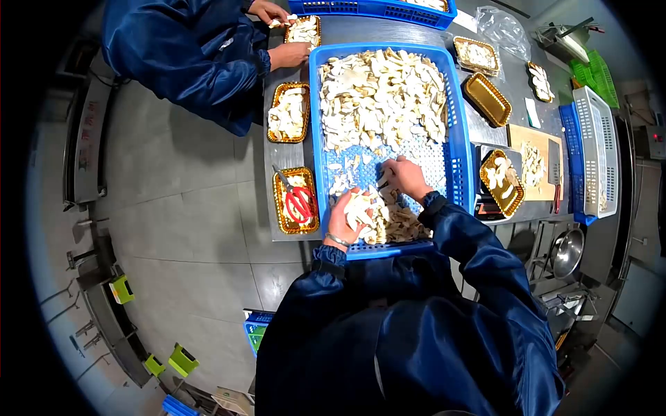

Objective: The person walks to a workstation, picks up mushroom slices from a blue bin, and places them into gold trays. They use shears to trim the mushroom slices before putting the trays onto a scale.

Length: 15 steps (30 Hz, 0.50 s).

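Observation:
A large blue plastic crate (459, 139) holds many pale sliced pieces (381, 93), heaped at its far end, with a browner heap (402, 223) at the near end. My left hand (341, 219), a bracelet at its wrist, is cupped around several pale slices at the crate's near left. To its right, my right hand (404, 177) reaches into the crate above the browner heap, its fingers bent downward and closed; what they pinch is too small to name. Left of the crate, red-handled scissors (298, 204) lie on a gold tray (283, 225) of slices.
A co-worker's hands (288, 54) touch a gold tray at the upper left. An empty gold tray (488, 99) lies right of the crate. Beyond a filled tray (503, 182) on a scale, a knife (554, 163) rests on a cutting board (517, 136). White and blue crates (602, 149) stand far right.

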{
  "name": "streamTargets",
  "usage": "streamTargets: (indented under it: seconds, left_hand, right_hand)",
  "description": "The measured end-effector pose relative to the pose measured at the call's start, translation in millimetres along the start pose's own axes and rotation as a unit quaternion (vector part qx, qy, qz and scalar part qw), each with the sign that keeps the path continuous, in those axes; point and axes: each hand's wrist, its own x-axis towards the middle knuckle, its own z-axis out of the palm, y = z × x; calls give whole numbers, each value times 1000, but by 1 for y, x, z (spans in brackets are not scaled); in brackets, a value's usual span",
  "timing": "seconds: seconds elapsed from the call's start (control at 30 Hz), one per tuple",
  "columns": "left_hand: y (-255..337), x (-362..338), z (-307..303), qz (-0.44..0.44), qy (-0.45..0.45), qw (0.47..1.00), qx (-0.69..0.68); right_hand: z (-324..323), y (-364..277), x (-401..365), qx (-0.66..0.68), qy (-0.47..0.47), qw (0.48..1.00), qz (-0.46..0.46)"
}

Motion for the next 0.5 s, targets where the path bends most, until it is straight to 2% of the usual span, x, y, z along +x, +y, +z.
streamTargets:
  seconds: [0.07, 0.1, 0.13, 0.2, 0.27, 0.33, 0.37, 0.4, 0.43, 0.47, 0.5]
  left_hand:
    - [0, -1, -2, 0, -3, 1000, 3]
    - [0, 0, -4, -2, -6, 1000, 4]
    - [0, 1, -6, -2, -8, 1000, 5]
    - [-2, 2, -9, 1, 8, 1000, 9]
    - [-3, 5, -12, -1, 7, 1000, 1]
    - [-4, 8, -13, -6, 19, 1000, 1]
    - [-4, 5, -9, -1, 32, 999, 21]
    - [-4, 6, -11, -1, 31, 999, 22]
    - [-4, 7, -11, 0, 36, 999, 38]
    - [-4, 9, -12, 0, 39, 998, 55]
    - [-5, 8, -7, 4, 58, 997, 60]
  right_hand:
    - [7, 1, -4, -82, 31, 994, -59]
    - [10, 3, -4, -91, 53, 993, -51]
    - [12, 6, -6, -92, 55, 993, -51]
    - [10, 7, -12, -57, 57, 997, 9]
    - [8, 19, -17, -44, 45, 998, 17]
    - [18, 38, -17, 184, 52, 979, 65]
    - [14, 36, -19, 222, 57, 966, 119]
    - [12, 33, -19, 222, 58, 966, 118]
    - [11, 30, -21, 361, 12, 921, 149]
    - [4, 21, -23, 491, -33, 853, 176]
    - [-7, 2, -30, 498, -73, 854, 134]
